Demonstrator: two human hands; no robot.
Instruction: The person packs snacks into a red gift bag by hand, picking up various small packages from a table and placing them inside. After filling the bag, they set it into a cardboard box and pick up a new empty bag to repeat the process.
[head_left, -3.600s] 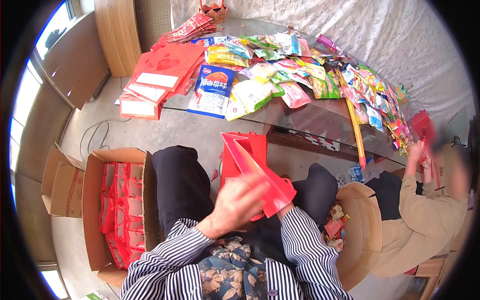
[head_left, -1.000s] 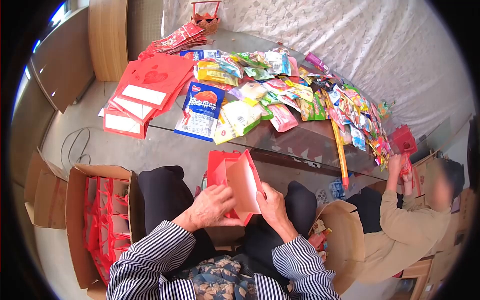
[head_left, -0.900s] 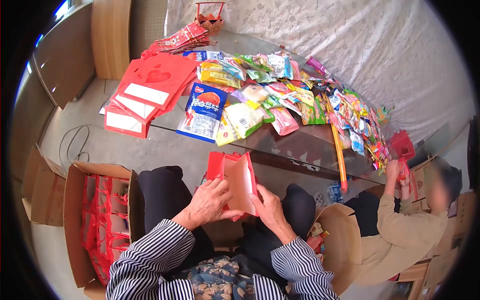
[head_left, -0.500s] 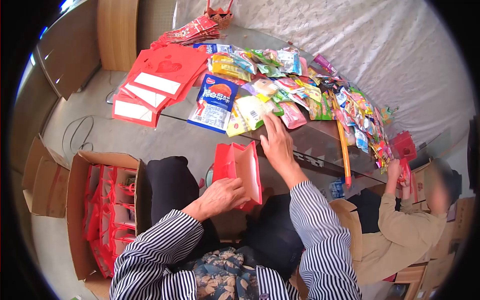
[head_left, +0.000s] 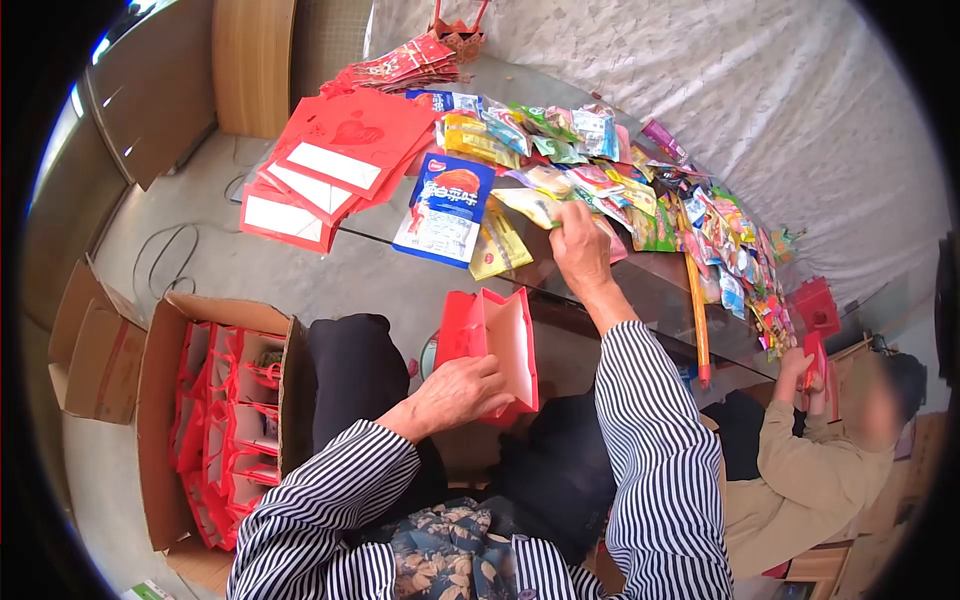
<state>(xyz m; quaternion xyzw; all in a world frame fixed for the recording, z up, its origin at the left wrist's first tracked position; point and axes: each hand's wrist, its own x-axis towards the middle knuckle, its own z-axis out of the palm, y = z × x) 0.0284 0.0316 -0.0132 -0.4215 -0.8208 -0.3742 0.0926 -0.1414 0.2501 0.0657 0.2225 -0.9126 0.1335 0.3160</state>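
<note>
My left hand (head_left: 455,393) is closed on the near edge of a red paper gift bag (head_left: 463,330), whose pale inside faces up and to the right. Over the table, my right hand (head_left: 583,250) pinches the corner of a white and yellow-green snack packet (head_left: 530,204), which tilts up from the pile. Just left of it lie a yellow snack packet (head_left: 500,245) and a large blue and white snack pouch (head_left: 445,208). Many colourful snack packets (head_left: 590,130) spread away to the right.
Flat red bags (head_left: 345,135) are stacked on the table's left. A cardboard box (head_left: 155,430) of red bags stands by my left leg. A yellow-orange stick (head_left: 697,310) lies across the table edge. At right, a person (head_left: 810,450) handles a red bag (head_left: 815,370).
My right hand has closed on the white and yellow-green packet and lifted its near end. The left hand keeps the bag. The whole view has shifted slightly.
</note>
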